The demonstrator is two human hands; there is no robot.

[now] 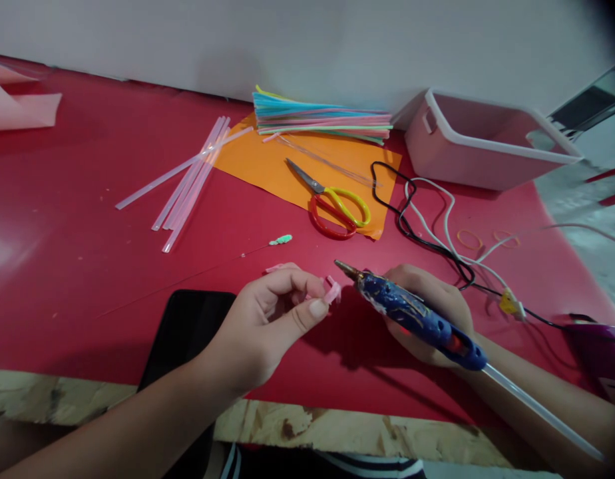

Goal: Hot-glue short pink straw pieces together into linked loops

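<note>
My left hand (275,319) pinches a small bent pink strip (332,291), which looks like fuzzy craft stem, between thumb and fingers. In my right hand (432,299) is a blue hot glue gun (417,316) with smears on its body. Its metal nozzle points left, a little above the pink strip and apart from it. A clear glue stick (542,409) sticks out of the gun's rear. Behind my left hand lies a thin wire with a fuzzy green tip (280,240).
Scissors (332,203) rest on orange paper (267,163), with a bundle of coloured pipe cleaners (322,118) behind. Translucent sticks (192,176) lie left. A black phone (188,332) lies under my left arm. Cords (427,233) and a pink bin (467,156) stand right.
</note>
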